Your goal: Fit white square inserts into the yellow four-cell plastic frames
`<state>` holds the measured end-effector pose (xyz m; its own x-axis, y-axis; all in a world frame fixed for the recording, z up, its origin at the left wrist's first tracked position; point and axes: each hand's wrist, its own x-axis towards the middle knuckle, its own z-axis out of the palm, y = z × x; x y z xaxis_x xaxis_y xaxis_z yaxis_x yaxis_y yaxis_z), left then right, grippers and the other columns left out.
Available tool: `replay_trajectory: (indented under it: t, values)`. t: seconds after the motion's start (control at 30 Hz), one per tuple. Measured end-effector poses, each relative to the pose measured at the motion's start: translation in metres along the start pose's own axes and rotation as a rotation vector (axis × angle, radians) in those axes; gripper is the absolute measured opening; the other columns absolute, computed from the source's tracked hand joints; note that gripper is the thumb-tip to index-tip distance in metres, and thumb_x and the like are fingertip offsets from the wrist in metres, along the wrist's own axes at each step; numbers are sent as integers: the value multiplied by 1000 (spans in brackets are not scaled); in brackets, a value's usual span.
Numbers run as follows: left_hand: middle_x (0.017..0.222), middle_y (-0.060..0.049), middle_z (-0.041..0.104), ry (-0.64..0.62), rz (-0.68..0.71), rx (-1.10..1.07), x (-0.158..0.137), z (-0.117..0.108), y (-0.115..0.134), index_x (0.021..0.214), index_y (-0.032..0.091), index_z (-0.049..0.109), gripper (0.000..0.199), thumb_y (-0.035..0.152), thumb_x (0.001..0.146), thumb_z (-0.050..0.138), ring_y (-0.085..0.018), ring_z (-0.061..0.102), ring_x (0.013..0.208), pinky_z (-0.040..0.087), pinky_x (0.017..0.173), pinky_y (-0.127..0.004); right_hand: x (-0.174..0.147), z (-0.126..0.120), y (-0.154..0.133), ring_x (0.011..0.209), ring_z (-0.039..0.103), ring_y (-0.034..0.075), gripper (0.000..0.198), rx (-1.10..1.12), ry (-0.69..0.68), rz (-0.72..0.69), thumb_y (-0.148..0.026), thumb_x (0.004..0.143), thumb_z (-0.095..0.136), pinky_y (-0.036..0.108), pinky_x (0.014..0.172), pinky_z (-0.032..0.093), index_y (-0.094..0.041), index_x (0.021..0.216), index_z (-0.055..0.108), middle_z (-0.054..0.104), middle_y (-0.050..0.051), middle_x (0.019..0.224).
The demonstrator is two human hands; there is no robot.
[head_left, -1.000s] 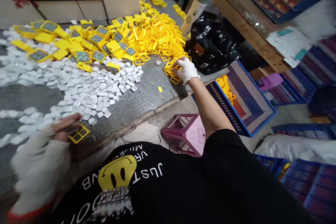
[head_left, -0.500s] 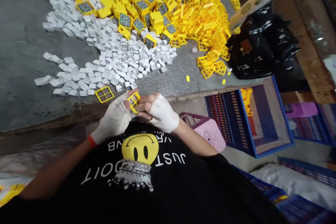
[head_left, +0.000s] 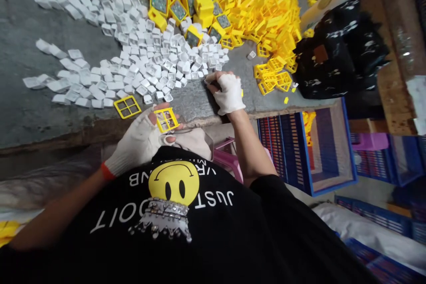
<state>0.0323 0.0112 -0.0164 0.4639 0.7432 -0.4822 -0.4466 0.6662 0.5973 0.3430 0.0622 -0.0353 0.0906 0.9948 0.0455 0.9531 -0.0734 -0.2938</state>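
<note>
Right hand [head_left: 229, 93]: parted from the left hand since the previous frame; it now lies at the near edge of the white pieces [head_left: 149, 60], fingers curled down. I cannot tell from my feed whether it grips anything.
Left hand [head_left: 140, 137]: apart from the right, fingers gathered around the yellow frame [head_left: 167, 120].
Yellow frame: in the left hand, at the near edge of the desk [head_left: 20, 49], its four windows tilted toward my camera.
Handling: I judge it light, stiff plastic, possibly slippery; the thin crossbars look the easiest part to break.
Grip point: I would take opposite outer sides and keep pressure off the crossbars.
Spare frame [head_left: 128, 107]: flat on the desk, between the white pieces and the left hand.
Blue basket [head_left: 349, 142]: right of the desk's near edge, set lower; yellow parts [head_left: 309, 124] lie inside.
Black bag [head_left: 333, 53]: on the desk beside the yellow pile [head_left: 262, 13]; contents hidden from me.
Lower crates [head_left: 372, 262]: blue, at lower right; contents too unclear to identify.
</note>
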Motion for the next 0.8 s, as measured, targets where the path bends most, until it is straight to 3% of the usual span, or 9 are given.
replay_trajectory:
  t: [0.1,0.2,0.4,0.5,0.6,0.67,0.8]
  values:
    - [131,-12,90,-90,-25,-4,4,-1,-3,144,27,86,64,57,94,111,-29,86,109,64,79,-31,-31,-9,-12,127,79,35,17,167,83,-234,-34,116,79,57,119,57,-27,128,88,91,11,131]
    - [130,-9,91,-146,-23,-44,7,-1,-8,136,27,88,62,57,89,116,-25,87,106,65,77,-28,-64,-12,-33,113,78,31,25,255,157,-463,-52,121,79,53,113,55,-29,125,88,89,7,120]
    - [123,-11,94,-212,16,-48,2,-1,-18,123,23,95,54,54,85,119,-24,87,101,70,71,-27,-94,13,-59,103,71,28,21,211,284,-635,-48,124,77,49,106,49,-34,122,92,82,4,107]
    - [118,-11,94,-216,-2,-40,-5,-8,-20,120,22,95,57,56,82,120,-24,88,95,69,68,-27,-101,20,-62,106,72,28,25,247,230,-631,-52,122,80,49,106,49,-32,119,94,83,5,111]
    - [113,-10,94,-168,14,-53,-14,-15,-19,118,20,93,55,57,85,119,-22,86,89,67,67,-27,-97,16,-63,116,76,30,27,325,76,-613,-51,124,77,50,109,52,-36,139,93,86,7,125]
    - [112,-12,93,-88,35,-53,-20,-18,-18,121,20,91,52,56,91,113,-26,86,89,66,67,-29,-85,12,-63,123,78,32,33,316,39,-519,-45,126,70,52,113,55,-35,150,90,88,10,132]
    - [111,-14,90,157,80,-26,-30,-20,-15,124,20,87,41,56,105,97,-29,82,88,59,66,-33,-43,13,-67,145,74,39,34,119,-6,-297,-27,122,66,60,123,52,-32,147,89,87,14,155]
